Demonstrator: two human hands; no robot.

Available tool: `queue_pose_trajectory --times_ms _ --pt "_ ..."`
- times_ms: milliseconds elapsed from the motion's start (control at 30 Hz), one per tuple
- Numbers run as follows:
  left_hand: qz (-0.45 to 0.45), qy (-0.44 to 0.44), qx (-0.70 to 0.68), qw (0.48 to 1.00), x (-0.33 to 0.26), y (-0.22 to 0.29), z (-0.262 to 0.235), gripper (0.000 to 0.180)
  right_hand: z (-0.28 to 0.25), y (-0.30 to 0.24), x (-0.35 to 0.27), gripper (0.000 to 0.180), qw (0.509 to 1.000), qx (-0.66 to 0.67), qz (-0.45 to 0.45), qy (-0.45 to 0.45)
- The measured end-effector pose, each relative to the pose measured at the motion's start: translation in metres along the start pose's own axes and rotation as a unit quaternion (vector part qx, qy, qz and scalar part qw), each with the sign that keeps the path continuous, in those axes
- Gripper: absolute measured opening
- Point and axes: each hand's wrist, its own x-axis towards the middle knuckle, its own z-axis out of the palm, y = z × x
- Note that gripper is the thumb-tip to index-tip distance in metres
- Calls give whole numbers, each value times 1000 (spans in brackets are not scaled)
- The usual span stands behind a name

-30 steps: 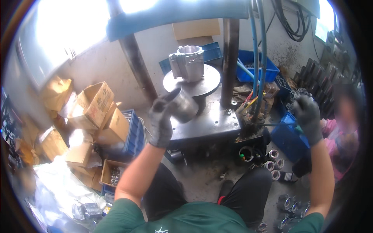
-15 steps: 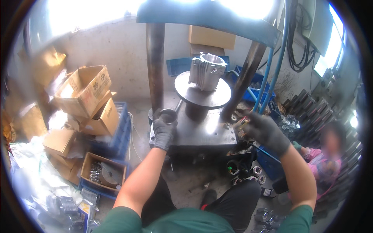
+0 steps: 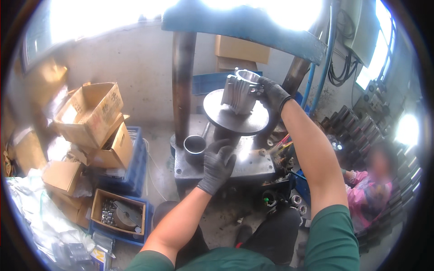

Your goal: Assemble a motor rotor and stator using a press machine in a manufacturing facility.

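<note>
A silver finned engine cylinder with a round bore stands on a round steel plate under the press frame. My right hand, in a dark glove, grips its upper right side by the rim; part of the fingers is hidden behind the casting. My left hand, gloved too, hovers over the front of the steel press bed, fingers apart and holding nothing. Left of it, a dark metal sleeve stands upright on the bed, its hollow end up.
A press post rises at the left of the bed. Stacked cardboard boxes and a blue crate lie left. Another person in pink is at the right, near piled dark cylinders. Blue hoses run down behind.
My left hand has let go of the metal sleeve, which now stands on the bed, and moved right. My right hand has reached up and forward onto the engine cylinder.
</note>
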Motion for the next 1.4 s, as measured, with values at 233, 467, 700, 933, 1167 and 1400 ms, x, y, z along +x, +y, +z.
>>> queue_pose_trajectory --times_ms 233,467,700,933,1167,1400 --pt "-27 -50 -34 998 -7 -3 0 24 1 8 -132 27 996 80 -14 45" --pt "-31 -132 -110 985 -10 22 -17 19 -87 48 -337 34 982 172 51 56" --pt "-52 -272 -124 953 -38 39 -20 20 -149 148 -532 66 952 97 53 285" --pt "-54 -403 -109 907 -81 6 -13 23 -217 359 -661 29 766 104 198 603" --pt "-137 -550 -16 824 -109 12 0 23 -278 477 -731 27 529 290 168 779" --pt "-116 -621 48 773 -140 -30 19 20 -377 469 -727 49 568 144 50 808"
